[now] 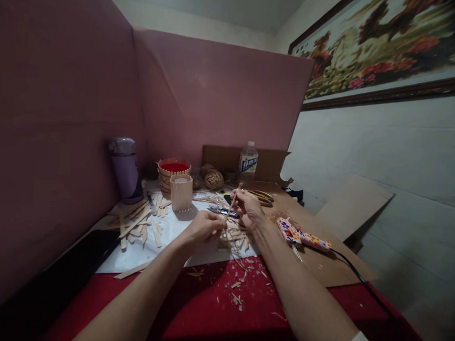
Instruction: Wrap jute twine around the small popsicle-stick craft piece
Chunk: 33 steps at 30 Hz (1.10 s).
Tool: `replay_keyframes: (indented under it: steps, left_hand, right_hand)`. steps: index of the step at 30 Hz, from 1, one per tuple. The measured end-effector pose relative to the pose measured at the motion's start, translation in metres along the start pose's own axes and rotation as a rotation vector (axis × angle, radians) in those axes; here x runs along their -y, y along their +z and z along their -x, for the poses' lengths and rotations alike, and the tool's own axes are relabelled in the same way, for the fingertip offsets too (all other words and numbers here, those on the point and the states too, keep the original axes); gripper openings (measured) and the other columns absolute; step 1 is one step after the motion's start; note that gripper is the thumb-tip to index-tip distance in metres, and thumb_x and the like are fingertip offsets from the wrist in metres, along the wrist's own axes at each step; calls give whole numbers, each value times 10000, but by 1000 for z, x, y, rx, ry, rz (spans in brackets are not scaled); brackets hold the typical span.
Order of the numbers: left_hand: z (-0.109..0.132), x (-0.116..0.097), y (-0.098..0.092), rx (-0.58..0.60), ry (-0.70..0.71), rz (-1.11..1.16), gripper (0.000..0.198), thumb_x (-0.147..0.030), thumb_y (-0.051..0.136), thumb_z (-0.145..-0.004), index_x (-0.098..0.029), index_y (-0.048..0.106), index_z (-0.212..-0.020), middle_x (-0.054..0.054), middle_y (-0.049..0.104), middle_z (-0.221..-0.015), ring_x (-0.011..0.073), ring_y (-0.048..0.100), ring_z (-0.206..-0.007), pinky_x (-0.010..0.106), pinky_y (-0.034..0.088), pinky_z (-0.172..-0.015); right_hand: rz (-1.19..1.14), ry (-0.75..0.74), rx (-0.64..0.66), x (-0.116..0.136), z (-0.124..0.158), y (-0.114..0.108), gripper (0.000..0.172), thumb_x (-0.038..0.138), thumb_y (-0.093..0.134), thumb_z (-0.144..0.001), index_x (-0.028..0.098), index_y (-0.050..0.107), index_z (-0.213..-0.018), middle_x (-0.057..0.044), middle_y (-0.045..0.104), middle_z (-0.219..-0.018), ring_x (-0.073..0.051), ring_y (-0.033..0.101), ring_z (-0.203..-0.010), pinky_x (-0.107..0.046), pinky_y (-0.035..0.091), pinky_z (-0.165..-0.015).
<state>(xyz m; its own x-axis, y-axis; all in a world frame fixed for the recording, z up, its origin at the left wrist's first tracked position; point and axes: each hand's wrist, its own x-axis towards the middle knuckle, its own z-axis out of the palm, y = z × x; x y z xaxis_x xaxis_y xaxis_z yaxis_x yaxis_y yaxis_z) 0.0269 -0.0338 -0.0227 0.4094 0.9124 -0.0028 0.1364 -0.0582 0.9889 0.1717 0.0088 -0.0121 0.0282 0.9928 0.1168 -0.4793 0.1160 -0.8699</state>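
Note:
Between my two hands runs a short length of tan twine (pixel 231 206), slanting up to the right, with a knotted or frayed tip at its upper end. My left hand (pixel 206 226) pinches its lower part, and thin loose strands (pixel 234 248) dangle below. Near the top, my right hand (pixel 248 206) has its fingers closed on the same twine. Dark-handled scissors (pixel 222 211) lie just behind the hands. Under them are cut wooden sticks (pixel 239 239). Left of the hands stands a small holder of upright wooden sticks (pixel 181 193).
A larger red-lined stick basket (pixel 167 175), a ball of twine (pixel 214 179) and a plastic bottle (pixel 249 161) stand behind. At left are a purple flask (pixel 125 171) and scattered sticks (pixel 134 224). A flower-patterned glue gun (pixel 302 236) with a cable lies on cardboard (pixel 321 267) at right.

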Motion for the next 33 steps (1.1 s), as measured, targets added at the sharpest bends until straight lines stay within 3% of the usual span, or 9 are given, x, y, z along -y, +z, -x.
replay_keyframes:
  steps: [4, 12, 15, 17, 21, 24, 28, 33]
  left_hand:
    - [0, -1, 3, 25, -3, -31, 184, -271, 556, -632, -133, 499, -523, -54, 395, -376, 33, 261, -302, 194, 137, -332]
    - [12, -14, 10, 226, 32, -2, 154, -252, 566, -630, -132, 512, -551, -57, 405, -391, 35, 287, -333, 195, 152, -353]
    - [13, -15, 11, 278, 36, 45, 166, -261, 574, -631, -135, 505, -547, -63, 385, -378, 30, 261, -323, 198, 134, -350]
    - [11, -13, 12, 220, 26, 97, 209, -274, 578, -631, -140, 471, -510, -60, 378, -369, 27, 255, -312, 197, 126, -345]
    - [3, -8, 6, -101, -9, 208, 222, -291, 610, -596, -136, 474, -513, -46, 414, -379, 29, 282, -302, 187, 124, -336]
    - [-1, -7, -2, -283, 2, 315, 181, -266, 632, -567, -122, 523, -576, -32, 463, -427, 29, 327, -325, 174, 154, -347]
    - [-1, -11, -6, -360, 33, 384, 193, -262, 659, -538, -111, 559, -606, -23, 484, -437, 36, 367, -345, 169, 199, -359]
    - [-3, -9, -6, -353, 82, 348, 176, -257, 642, -554, -99, 567, -576, -17, 485, -414, 24, 327, -304, 169, 161, -340]
  right_hand:
    - [-14, 24, -8, 2, -1, -4, 76, 197, 524, -730, 141, 482, -700, 30, 502, -560, -5, 296, -343, -125, 154, -317]
    - [-16, 86, 81, -7, -2, -4, 92, 96, 542, -644, 138, 460, -651, 64, 441, -490, 15, 239, -317, -112, 110, -311]
    - [-7, 42, 103, -6, -2, -3, 102, 140, 575, -642, 135, 474, -654, 65, 443, -499, 19, 226, -325, -111, 112, -312]
    - [36, -18, 110, -6, -2, -2, 132, 238, 584, -677, 139, 499, -698, 49, 478, -538, 10, 268, -341, -111, 155, -316]
    - [258, -35, 118, -11, -1, 3, 223, 361, 533, -735, 138, 526, -747, -8, 545, -638, -47, 456, -449, -157, 351, -402]
    - [379, 7, 153, -19, 2, 11, 228, 368, 499, -756, 147, 493, -704, -5, 522, -621, -79, 490, -476, -217, 419, -462]
    - [455, -12, 161, -20, 12, 24, 176, 323, 503, -745, 159, 455, -703, 11, 498, -632, -83, 493, -498, -239, 438, -494]
    - [655, -43, 272, -12, 23, 32, 158, 297, 510, -717, 153, 461, -672, 23, 483, -561, -79, 449, -473, -201, 369, -450]
